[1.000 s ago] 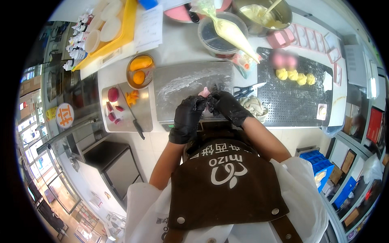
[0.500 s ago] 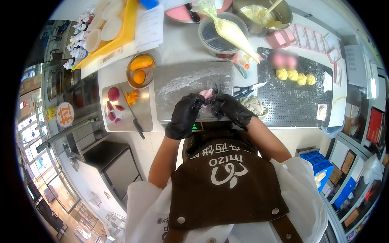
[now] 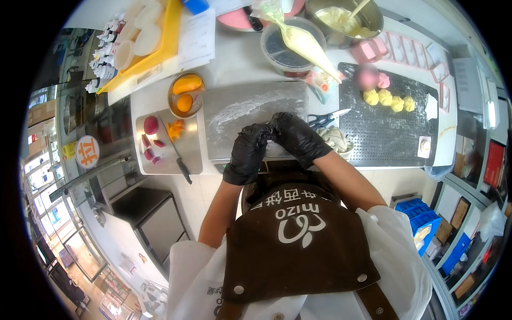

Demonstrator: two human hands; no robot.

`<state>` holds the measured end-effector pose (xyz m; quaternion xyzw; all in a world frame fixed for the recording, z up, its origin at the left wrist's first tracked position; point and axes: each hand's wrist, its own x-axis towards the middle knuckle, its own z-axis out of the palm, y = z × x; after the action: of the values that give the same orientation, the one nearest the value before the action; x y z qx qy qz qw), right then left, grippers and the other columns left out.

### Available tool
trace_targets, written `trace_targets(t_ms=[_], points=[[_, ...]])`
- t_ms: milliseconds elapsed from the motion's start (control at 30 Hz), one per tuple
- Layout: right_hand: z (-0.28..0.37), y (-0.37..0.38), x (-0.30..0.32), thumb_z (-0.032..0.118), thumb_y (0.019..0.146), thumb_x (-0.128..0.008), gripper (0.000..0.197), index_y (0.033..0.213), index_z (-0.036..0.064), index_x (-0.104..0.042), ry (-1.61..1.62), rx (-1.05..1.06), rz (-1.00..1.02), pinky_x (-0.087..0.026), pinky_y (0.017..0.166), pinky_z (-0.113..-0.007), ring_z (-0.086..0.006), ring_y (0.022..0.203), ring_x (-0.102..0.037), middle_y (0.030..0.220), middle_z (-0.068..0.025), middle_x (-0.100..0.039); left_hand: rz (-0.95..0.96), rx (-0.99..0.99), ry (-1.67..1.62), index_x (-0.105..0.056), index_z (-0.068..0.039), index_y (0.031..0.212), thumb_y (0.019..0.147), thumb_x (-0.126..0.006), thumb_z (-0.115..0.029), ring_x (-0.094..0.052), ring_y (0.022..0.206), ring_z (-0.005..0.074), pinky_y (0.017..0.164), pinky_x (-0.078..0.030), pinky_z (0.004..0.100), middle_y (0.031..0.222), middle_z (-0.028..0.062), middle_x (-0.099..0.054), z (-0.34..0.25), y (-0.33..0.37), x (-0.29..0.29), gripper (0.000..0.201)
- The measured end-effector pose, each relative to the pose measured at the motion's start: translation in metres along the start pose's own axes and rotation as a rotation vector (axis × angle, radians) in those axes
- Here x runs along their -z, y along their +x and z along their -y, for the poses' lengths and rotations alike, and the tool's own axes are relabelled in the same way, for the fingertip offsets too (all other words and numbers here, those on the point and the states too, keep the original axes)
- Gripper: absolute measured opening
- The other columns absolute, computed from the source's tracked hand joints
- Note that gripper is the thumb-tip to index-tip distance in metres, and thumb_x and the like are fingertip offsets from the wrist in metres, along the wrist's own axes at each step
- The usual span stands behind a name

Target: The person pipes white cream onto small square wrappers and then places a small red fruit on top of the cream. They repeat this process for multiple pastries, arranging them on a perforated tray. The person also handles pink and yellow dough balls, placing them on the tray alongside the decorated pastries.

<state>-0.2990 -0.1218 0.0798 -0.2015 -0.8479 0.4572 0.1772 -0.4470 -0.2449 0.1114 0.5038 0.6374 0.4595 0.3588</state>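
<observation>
Both my hands wear black gloves and meet over the near edge of a flour-dusted metal board (image 3: 224, 112). My left hand (image 3: 249, 152) has its fingers curled in, pressed against my right hand (image 3: 298, 140), whose fingers are bent over the top. Between them is a small soft pink dough piece, which showed a moment ago and is now covered by the gloves. To the right, several pleated yellow dough balls (image 3: 384, 97) sit in a row on a black perforated mat (image 3: 389, 130), with pink dough balls (image 3: 383, 80) behind them, partly blurred.
Black-handled scissors (image 3: 321, 120) and a crumpled cloth (image 3: 336, 140) lie right of the board. On the left, a knife (image 3: 180, 161) and cut fruit rest on a cutting board (image 3: 188, 146), below a bowl of mango (image 3: 172, 101). A piping bag (image 3: 306, 45) lies across a round tub (image 3: 272, 45).
My hands have closed together and the right has risen over the left, so the pink dough piece no longer shows between the fingers.
</observation>
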Motion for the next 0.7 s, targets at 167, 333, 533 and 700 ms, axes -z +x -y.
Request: trace_targets(t_ms=[167,333,533,700], points=[[0.008,-0.005,0.011,0.01,0.085,-0.065,0.013,0.097,0.0043,-0.068,-0.104,-0.037,-0.121,-0.051,0.079,-0.045,-0.0396,0.09,-0.063,0.093,-0.0187,-0.066,-0.018,0.195,-0.291,-0.066,-0.004,0.117,0.085,-0.056,0.012,-0.068,0.097,0.0292,0.084,-0.054,0.0377,0.107,0.0152,-0.069,-0.024,0.007,-0.007,0.036],[0.008,-0.011,0.032,0.013,0.091,-0.059,0.018,0.103,0.0056,-0.069,0.183,-0.233,-0.24,-0.053,0.082,-0.045,-0.0402,0.095,-0.065,0.101,-0.0211,-0.068,-0.129,0.088,0.23,-0.069,-0.003,0.115,0.094,-0.062,-0.005,-0.069,0.094,0.0251,0.082,-0.055,0.0348,0.108,0.0127,-0.072,-0.03,0.0,0.004,0.023],[-0.016,-0.02,0.018,0.018,0.096,-0.055,0.025,0.114,0.007,-0.068,-0.071,-0.472,-0.005,-0.053,0.084,-0.045,-0.0399,0.1,-0.066,0.108,-0.0227,-0.068,-0.19,0.638,-0.389,-0.071,-0.001,0.114,0.099,-0.064,-0.018,-0.062,0.079,0.0108,0.07,-0.052,0.0273,0.093,0.0025,-0.07,0.008,-0.02,0.017,0.024],[-0.038,-0.025,0.001,0.02,0.098,-0.055,0.025,0.114,0.0057,-0.067,-0.064,-0.426,0.022,-0.053,0.086,-0.044,-0.0401,0.102,-0.065,0.108,-0.0232,-0.068,-0.202,0.675,-0.463,-0.072,0.0,0.11,0.097,-0.066,-0.019,-0.056,0.068,0.0065,0.06,-0.046,0.0246,0.084,0.0002,-0.067,0.017,-0.02,0.004,0.024]])
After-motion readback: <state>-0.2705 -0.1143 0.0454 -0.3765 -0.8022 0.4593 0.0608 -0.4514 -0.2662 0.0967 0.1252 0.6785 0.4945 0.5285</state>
